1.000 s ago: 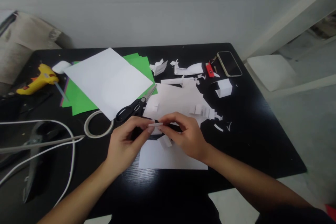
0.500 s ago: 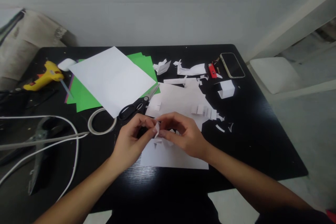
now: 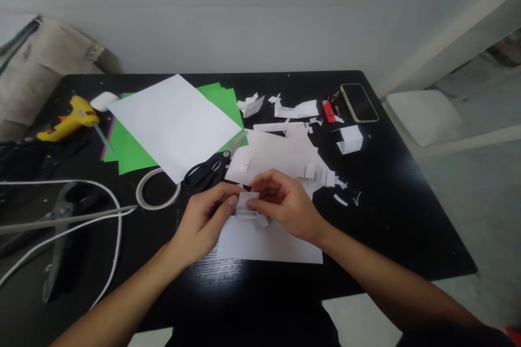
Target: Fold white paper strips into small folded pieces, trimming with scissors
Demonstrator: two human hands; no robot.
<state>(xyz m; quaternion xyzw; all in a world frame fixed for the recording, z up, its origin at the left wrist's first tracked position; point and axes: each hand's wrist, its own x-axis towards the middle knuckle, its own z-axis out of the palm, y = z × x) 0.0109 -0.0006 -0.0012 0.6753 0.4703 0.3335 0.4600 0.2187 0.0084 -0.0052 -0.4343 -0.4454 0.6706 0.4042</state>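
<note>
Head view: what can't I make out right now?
In the head view:
Folded white paper: partly covered by the left hand and right hand.
Green sheets: largely hidden under the white sheet.
White cable: cut off by the left edge.
Red lighter: markings too small.

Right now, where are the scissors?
In the head view, the scissors lie left of centre on the black table, just beyond the left hand, handles between the tape roll and the blades, which point away and rightward.

Wall: plain grey, facing me
Table: black, faint grain, close to the wall
Floor: pale, seen to my right
Light: dim, table glare nearest me
</note>
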